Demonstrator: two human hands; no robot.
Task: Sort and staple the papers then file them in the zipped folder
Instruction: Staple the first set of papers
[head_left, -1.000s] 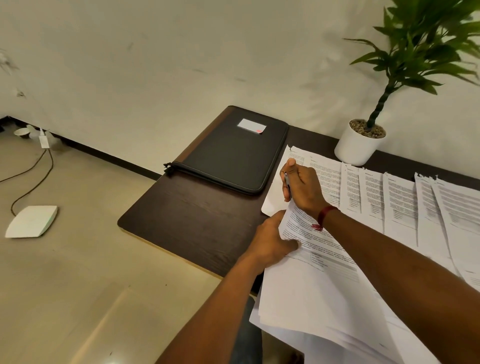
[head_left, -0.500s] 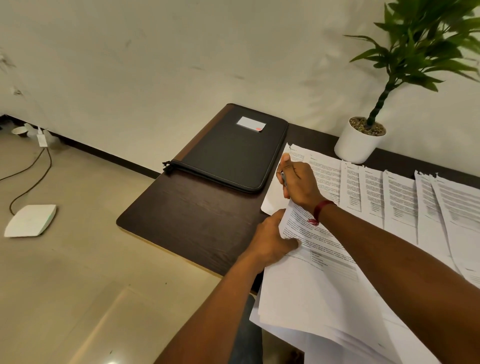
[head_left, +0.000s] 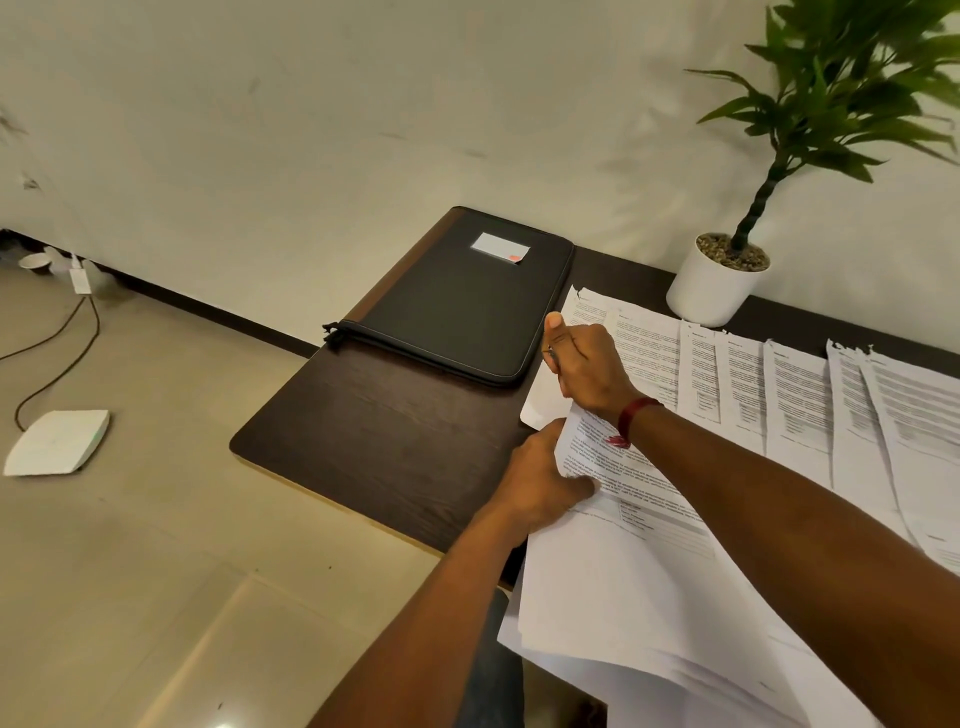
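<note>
The limp white printed sheets (head_left: 644, 525), pinched at 1 corner in the left hand (head_left: 540, 483)'s grip, look light and floppy, while the right hand (head_left: 584, 366) is clenched around a thin pen-like object (head_left: 551, 358).

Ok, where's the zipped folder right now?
In the head view the folder lies closed at the far left end of the desk, against the wall, just left of the row of papers and the right hand.

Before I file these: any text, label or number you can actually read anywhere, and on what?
None readable.
Printed sheets on the desk: lines of type, too small and blurred.
White label on the black zipped folder: a red mark, no legible words.
White plant pot: no writing visible.
</note>
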